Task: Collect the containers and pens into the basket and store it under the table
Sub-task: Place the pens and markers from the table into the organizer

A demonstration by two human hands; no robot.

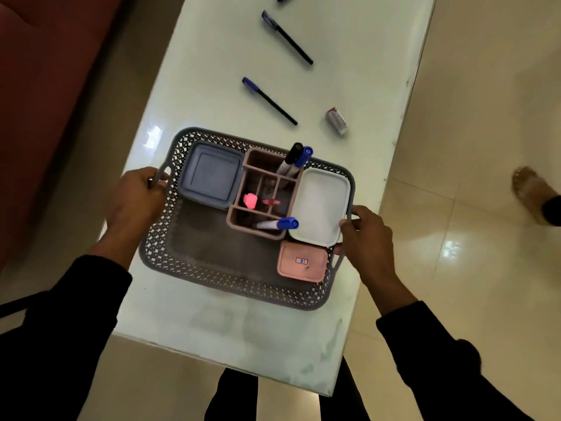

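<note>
Your two black sleeves come in from the lower corners of the frame, and your legs show at the bottom centre, just below the near edge of the white table (pixel 230 335). Your left hand (pixel 136 202) sits at centre left with its fingers curled round the left handle of the grey lattice basket (pixel 194 287). Your right hand (pixel 368 235) sits at centre right and grips the right handle, thumb near the rim of the white container (pixel 320 205). So the basket lies directly between your hands, in the middle of the frame, over the near half of the table.

Inside it, the pink container (pixel 302 262) lies in the lower right corner, just below the white one. The brown pen organizer (pixel 261 192) stands in the centre with a blue-capped marker (pixel 277 223) lying across its near side and two more markers (pixel 296 159) upright at its far side. The blue-grey container (pixel 212 174) fills the upper left corner.

Bare tabletop runs between the basket and the table's near edge. The basket's handles reach close to both long edges of the narrow table; tiled floor (pixel 455 86) opens to the right, and a dark red seat (pixel 45 71) stands along the left.

Farther up, apart from the basket, a pen (pixel 269 100) lies on the table, a small eraser (pixel 337 120) to its right, and another pen (pixel 287 37) beyond. A third dark item is cut off at the top edge. A foot (pixel 529 192) shows at the right edge.
</note>
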